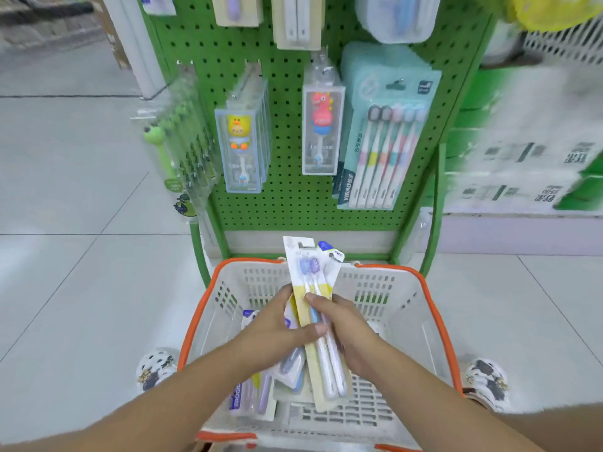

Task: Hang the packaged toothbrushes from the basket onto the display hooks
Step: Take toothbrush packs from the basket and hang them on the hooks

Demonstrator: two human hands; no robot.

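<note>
While we stand over the basket (434, 324), both of our hands hold one long toothbrush pack (318, 324) above it, lifted clear of the loose packs (257, 391) lying on the basket floor. Our left hand (277, 324) grips the pack's left edge, thumb pressed across its front and the other fingers hidden behind the card. Our right hand (346, 327) curls around the right edge, thumb on the blister near the brush necks. We judge that two hands are used because the card is long and thin and would flex or twist if held by one edge. A second card with a blue corner (328, 249) shows just behind the top; we cannot tell whether it is gripped with the first.

The pack is a flat cream card with a clear plastic blister over two slim brushes, their lilac heads pointing up towards the pegboard (287, 197). Its hang slot (304, 245) sits at the top end, so it is already turned the right way for a hook.

The basket is pale slotted plastic with an orange rim, set on the tiled floor at the foot of the green perforated metal board. On the board hang rigid clear boxes with a duck brush (239, 148) and a pink dinosaur brush (321, 125), beside a glossy teal multipack (388, 141).
</note>
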